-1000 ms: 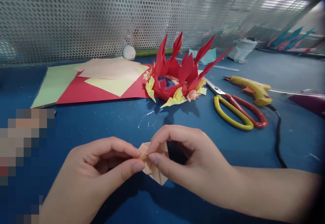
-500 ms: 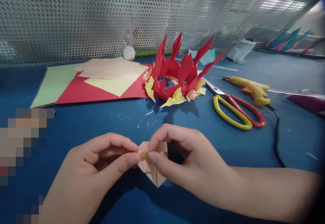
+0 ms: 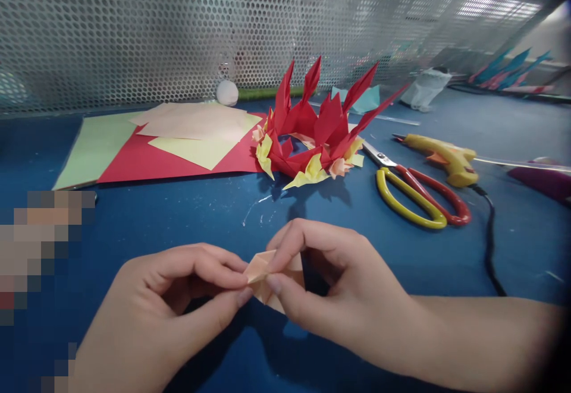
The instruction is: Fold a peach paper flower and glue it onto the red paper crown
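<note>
A small folded piece of peach origami paper (image 3: 262, 264) is held above the blue table between both hands. My left hand (image 3: 178, 298) pinches its left corner between thumb and fingertips. With thumb and index finger, my right hand (image 3: 330, 280) grips the upper middle of the same paper and hides part of its right side. Beyond the hands stands a red paper crown (image 3: 303, 122) with tall pointed spikes and yellow and peach paper flowers around its base.
Scissors (image 3: 413, 214) with yellow and red handles lie right of the crown, beside a yellow glue gun (image 3: 446, 155) with a black cord. Coloured paper sheets (image 3: 120, 161) are stacked at the left. A perforated metal screen (image 3: 156, 36) closes the back. A white ball (image 3: 227, 93) rests near it.
The peach paper has tilted, so its lower point shows less. My left fingers have slid slightly down and right along with its corner; my right hand has shifted slightly right.
</note>
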Motion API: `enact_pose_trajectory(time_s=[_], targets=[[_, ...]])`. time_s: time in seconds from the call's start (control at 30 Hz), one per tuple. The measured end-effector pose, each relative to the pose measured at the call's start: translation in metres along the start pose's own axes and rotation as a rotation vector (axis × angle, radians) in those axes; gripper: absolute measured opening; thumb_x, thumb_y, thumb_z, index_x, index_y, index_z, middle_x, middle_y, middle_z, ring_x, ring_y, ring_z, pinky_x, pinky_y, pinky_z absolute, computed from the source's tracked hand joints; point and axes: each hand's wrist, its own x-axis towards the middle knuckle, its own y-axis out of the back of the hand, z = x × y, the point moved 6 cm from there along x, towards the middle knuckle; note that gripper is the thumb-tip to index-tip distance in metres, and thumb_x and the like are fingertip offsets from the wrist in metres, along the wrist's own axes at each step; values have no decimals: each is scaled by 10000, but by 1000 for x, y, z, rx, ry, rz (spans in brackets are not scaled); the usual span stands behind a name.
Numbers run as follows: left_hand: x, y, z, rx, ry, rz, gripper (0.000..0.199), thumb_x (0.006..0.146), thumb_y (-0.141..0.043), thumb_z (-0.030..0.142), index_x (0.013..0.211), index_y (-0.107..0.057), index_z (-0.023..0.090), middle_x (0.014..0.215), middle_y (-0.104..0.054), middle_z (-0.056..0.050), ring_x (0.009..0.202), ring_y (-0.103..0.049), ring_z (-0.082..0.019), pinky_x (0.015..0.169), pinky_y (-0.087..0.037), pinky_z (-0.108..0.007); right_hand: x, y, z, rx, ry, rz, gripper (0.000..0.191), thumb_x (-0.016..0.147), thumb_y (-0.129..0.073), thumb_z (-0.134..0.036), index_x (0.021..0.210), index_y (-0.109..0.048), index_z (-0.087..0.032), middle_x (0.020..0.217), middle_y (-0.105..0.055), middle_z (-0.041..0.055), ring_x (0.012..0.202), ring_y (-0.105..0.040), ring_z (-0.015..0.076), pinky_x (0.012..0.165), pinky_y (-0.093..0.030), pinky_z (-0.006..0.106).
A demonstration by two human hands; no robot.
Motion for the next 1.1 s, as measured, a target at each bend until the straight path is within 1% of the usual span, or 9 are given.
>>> enact_pose_trajectory(time_s=[0.23, 0.37, 0.53, 0.7, 0.8, 0.87, 0.93, 1.03, 1.1], targets=[[-5, 0, 3, 20, 57, 79, 213, 591, -809, 172, 542, -790, 378, 552, -770, 158, 536, -744, -62, 572, -564, -26, -2, 1, -1, -7, 21, 11, 144, 867, -725, -177, 792, -606, -207, 608, -580, -63, 544, -501, 88, 592, -488, 242], [-6, -3, 1, -30, 64, 62, 216, 620, -796, 175, 579, -810, 386, 586, -793, 144, 578, -774, -95, 597, -606, -71, -2, 3, -2, -53, 21, 32, 144, 877, -727, -191, 834, -591, -216, 628, -602, -55, 556, -549, 99, 598, -509, 244], [-5, -2, 1, 42, 30, 50, 220, 643, -774, 191, 666, -837, 400, 637, -815, 139, 589, -763, -68, 624, -576, -37, -2, 4, -3, -79, 44, 33, 140, 919, -690, -200, 939, -554, -229, 743, -694, -21, 600, -642, 110, 565, -511, 219], [-4, -2, 3, 49, 34, 2, 206, 595, -777, 172, 578, -819, 373, 640, -808, 125, 583, -751, -85, 604, -586, -62, -3, -2, -7, -31, 90, -52, 154, 927, -626, -94, 949, -554, -229, 767, -657, -42, 670, -646, 85, 591, -496, 180], [-5, -2, 3, 82, 57, 17, 189, 625, -789, 203, 583, -816, 385, 607, -799, 131, 574, -749, -80, 600, -576, -54, -3, -4, -5, -1, 63, -88, 164, 939, -605, -96, 958, -531, -241, 758, -632, -50, 671, -642, 88, 595, -496, 191], [-4, -2, 3, 106, 46, 22, 182, 653, -788, 216, 623, -824, 392, 609, -796, 133, 588, -748, -76, 607, -568, -45, -3, -2, -4, -28, 67, -61, 155, 946, -629, -143, 991, -529, -253, 754, -636, -48, 687, -649, 108, 616, -515, 214], [-2, -1, 2, 96, 41, 17, 154, 690, -788, 242, 687, -827, 390, 648, -800, 133, 623, -753, -75, 630, -565, -40, -3, 2, -6, -46, 77, -10, 231, 926, -687, -191, 1072, -524, -267, 822, -670, -31, 731, -663, 127, 674, -551, 241], [4, 2, -4, 75, 63, -52, 77, 734, -817, 286, 737, -786, 357, 692, -799, 122, 660, -753, -78, 638, -559, -43, -2, 3, -7, 7, 53, 8, 461, 844, -782, -169, 1176, -484, -282, 1051, -686, 0, 814, -689, 119, 765, -581, 237], [7, 1, -7, 93, 51, -145, 108, 729, -851, 285, 723, -749, 320, 680, -785, 103, 631, -728, -88, 603, -564, -63, -1, 2, -6, 38, 37, -7, 463, 849, -763, -143, 1184, -474, -279, 1018, -681, -10, 819, -692, 111, 770, -575, 223]])
